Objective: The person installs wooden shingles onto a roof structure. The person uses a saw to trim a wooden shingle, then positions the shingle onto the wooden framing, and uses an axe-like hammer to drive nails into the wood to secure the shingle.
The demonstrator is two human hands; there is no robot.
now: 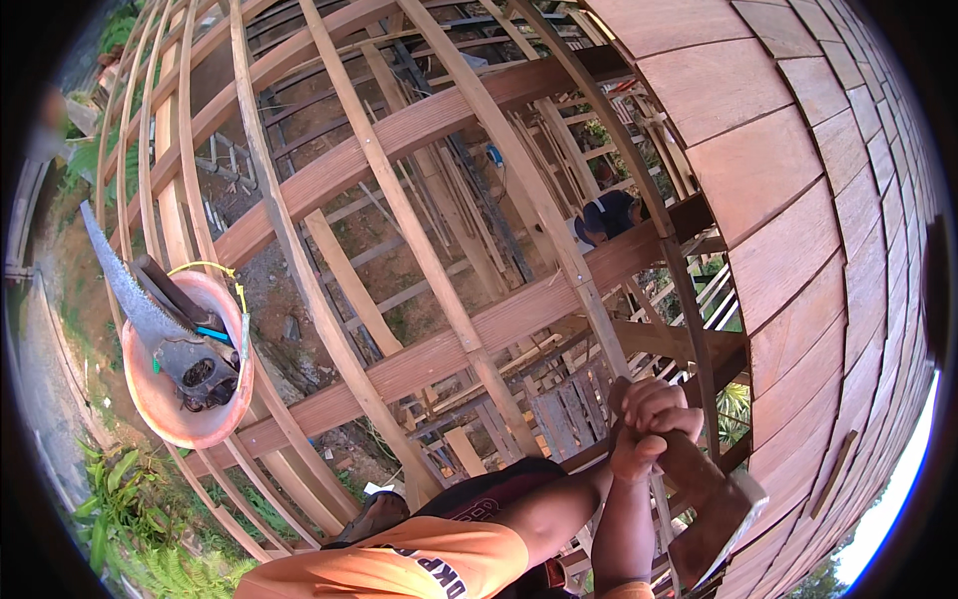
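Close together at the lower right, my left hand (659, 405) and my right hand (635, 456) are both closed, the left just above the right. From between them juts a flat, dark brown wooden piece (707, 514), angular with a paler edge, resembling a shingle. My right hand appears to grip it. The left hand's fingers are curled, and what they hold is hidden. Beside both hands run a roof batten (574, 265) and the lower edge of the overlapping wooden shingles (778, 235).
An orange-pink bucket (190, 431) hangs at the left with a handsaw (135, 280) and other tools. Battens cross thick beams (479, 334), with open gaps between them. Far below, a person in dark clothing (606, 217) is among timber. Plants (125, 499) grow at the lower left.
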